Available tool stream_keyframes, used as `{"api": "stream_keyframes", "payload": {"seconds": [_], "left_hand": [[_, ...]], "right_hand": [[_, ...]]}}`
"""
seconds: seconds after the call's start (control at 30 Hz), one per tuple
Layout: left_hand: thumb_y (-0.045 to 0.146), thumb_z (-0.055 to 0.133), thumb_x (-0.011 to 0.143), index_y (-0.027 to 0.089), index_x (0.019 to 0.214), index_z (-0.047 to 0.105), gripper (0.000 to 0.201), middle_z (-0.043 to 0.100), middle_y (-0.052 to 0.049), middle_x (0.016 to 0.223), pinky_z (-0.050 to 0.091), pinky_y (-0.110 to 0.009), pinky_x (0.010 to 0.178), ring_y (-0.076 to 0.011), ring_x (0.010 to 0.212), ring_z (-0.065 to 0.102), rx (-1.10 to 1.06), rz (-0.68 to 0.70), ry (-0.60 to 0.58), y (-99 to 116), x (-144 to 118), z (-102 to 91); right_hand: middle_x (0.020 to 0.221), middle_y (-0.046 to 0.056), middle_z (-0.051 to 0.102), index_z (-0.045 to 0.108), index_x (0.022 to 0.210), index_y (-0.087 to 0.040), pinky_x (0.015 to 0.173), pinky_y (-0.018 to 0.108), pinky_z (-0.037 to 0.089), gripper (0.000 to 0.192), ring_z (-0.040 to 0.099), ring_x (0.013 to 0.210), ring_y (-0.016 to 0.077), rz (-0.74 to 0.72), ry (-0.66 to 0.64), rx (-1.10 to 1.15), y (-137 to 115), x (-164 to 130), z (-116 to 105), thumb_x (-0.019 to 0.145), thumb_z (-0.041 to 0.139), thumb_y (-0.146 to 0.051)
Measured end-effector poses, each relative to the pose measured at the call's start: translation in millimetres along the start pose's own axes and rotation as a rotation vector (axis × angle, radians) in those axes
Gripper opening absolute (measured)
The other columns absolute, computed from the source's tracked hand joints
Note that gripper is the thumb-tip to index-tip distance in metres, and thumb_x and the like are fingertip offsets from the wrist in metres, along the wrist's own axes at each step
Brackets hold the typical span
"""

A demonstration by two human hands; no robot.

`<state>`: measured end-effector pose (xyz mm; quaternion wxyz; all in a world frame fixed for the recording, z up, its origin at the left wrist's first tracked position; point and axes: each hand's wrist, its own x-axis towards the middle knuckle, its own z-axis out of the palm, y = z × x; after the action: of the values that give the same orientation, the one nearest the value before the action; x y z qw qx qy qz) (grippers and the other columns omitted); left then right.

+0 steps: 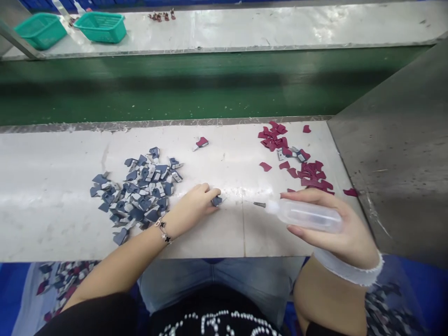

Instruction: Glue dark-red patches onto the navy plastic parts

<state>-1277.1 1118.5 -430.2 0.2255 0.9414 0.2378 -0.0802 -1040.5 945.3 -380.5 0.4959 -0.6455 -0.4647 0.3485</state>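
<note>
My left hand [196, 205] is closed, its fingertips pinching a small blue-and-grey plastic part [217, 200] just above the white worktable [224, 238]. My right hand [336, 224] wraps round a clear squeeze bottle [310, 215] with a thin needle tip [259, 204]. The bottle lies almost level, and its needle points left toward the part, with a gap between them. Left of my left hand spreads a heap of similar blue-and-grey parts [143, 186]. Beyond my right hand lie loose maroon pieces [311, 175]. One part with a maroon piece on it [201, 143] sits alone farther back.
A green conveyor strip [210, 84] runs behind the table, with a pale shelf [280, 28] beyond. Two green baskets [101, 28] stand at the far left. A metal panel [399, 154] borders the right side. Bags of parts [66, 280] are below the table's front edge.
</note>
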Motion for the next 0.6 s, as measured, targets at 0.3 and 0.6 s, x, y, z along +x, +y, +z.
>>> {"api": "stream_keyframes", "payload": {"seconds": [0.3, 0.6], "left_hand": [[0.032, 0.079, 0.087, 0.021, 0.100, 0.064, 0.022, 0.070, -0.007, 0.106, 0.057, -0.036, 0.087, -0.0200, 0.094, 0.066, -0.527, 0.064, 0.227, -9, -1, -22.2], [0.028, 0.089, 0.071, 0.021, 0.088, 0.060, 0.034, 0.064, 0.003, 0.082, 0.047, -0.022, 0.054, -0.0083, 0.062, 0.056, -1.042, -0.090, 0.256, 3, -11, -20.6]], "right_hand": [[0.079, -0.001, 0.070, 0.072, 0.094, -0.030, 0.049, 0.022, 0.049, 0.028, 0.063, 0.060, 0.0147, -0.099, 0.003, 0.099, -5, 27, -6, 0.073, 0.088, -0.021], [0.054, -0.006, 0.043, 0.059, 0.093, -0.030, 0.033, 0.021, 0.028, 0.031, 0.036, 0.041, 0.0121, -0.025, -0.375, 0.518, 3, 53, 36, 0.086, 0.077, -0.054]]}}
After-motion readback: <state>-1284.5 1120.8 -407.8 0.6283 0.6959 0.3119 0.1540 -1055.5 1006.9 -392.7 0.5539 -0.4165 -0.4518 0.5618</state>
